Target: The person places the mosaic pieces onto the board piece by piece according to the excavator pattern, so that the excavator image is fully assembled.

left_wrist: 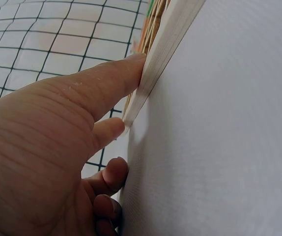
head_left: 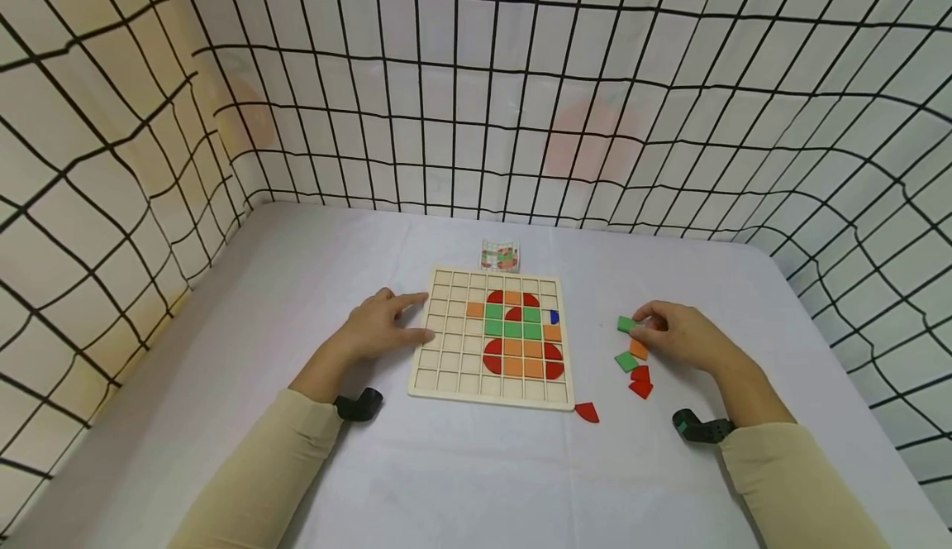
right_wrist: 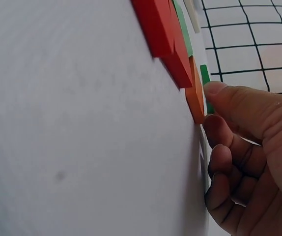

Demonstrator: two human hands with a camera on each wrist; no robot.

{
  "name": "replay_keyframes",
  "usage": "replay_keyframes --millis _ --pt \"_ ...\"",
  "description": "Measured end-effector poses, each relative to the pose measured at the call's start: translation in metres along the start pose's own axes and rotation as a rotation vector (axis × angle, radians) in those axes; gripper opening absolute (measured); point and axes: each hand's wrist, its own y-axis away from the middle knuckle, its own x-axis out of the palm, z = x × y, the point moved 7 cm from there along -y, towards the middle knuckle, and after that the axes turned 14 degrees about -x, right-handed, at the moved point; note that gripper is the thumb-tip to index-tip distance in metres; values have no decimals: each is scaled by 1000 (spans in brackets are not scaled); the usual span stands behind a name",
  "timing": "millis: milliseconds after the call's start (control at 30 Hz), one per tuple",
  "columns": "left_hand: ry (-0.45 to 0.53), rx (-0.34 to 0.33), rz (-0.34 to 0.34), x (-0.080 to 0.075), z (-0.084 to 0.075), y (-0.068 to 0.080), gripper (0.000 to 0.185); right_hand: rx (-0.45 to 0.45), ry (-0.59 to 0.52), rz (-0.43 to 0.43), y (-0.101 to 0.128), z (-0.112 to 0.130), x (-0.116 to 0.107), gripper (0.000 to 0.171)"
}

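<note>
A wooden grid board (head_left: pixel 446 375) lies flat on the table, with red, orange, green and blue tiles in several of its cells. Against the board's left edge rest the thumb and index fingertip of my left hand (head_left: pixel 375 327); in the left wrist view its other fingers bend down by the cloth. To the right of the board, my right hand (head_left: pixel 680 332) pinches a green square tile (head_left: pixel 625 324) between thumb and fingers. Just below it lies an orange tile (head_left: pixel 638 350), also near the fingertips in the right wrist view.
Another green tile (head_left: pixel 626 361) and two red pieces (head_left: pixel 640 388) lie below the orange one. A lone red quarter-round piece (head_left: pixel 587 412) sits by the board's lower right corner. Behind the board is a small pattern card (head_left: pixel 500 256). Black wire mesh (head_left: pixel 454 127) surrounds the table's back and sides.
</note>
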Motion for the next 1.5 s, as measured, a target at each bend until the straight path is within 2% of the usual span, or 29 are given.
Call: replay_keyframes --millis 533,1133,1500 --pt "-30 26 -17 0 0 -1 72 18 -37 28 -13 45 5 35" --pt "-35 33 -38 -2 0 -1 61 -133 0 47 -44 107 22 31" --pt "-25 39 -29 -2 -2 0 61 -182 -21 65 -60 141 37 30"
